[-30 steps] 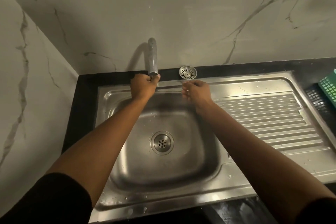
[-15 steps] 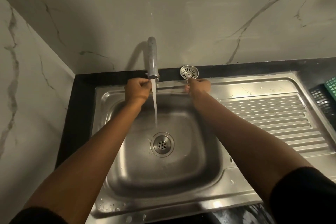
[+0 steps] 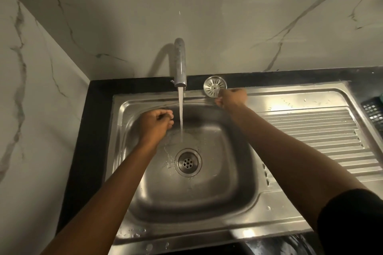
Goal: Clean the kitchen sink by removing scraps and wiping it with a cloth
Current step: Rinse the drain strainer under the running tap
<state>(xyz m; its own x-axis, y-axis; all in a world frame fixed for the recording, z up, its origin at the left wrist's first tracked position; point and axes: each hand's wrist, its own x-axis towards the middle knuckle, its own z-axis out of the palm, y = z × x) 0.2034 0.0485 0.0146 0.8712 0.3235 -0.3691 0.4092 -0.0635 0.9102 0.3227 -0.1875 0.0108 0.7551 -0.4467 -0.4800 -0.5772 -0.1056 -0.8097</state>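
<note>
Water (image 3: 181, 114) has been turned on for rinsing; the left hand (image 3: 155, 124) is curled empty, the right hand's (image 3: 232, 98) grip by the strainer (image 3: 213, 87) cannot be told.

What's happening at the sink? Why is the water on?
A person seems to be rinsing a steel sink. Water runs from the tap into the basin, landing just behind the drain. The left hand is beside the stream, its fingers curled and holding nothing. The right hand is at the edge of the round strainer, which sits on the sink's back rim, out of the drain. Whether it grips the strainer isn't clear. No cloth is in view.
</note>
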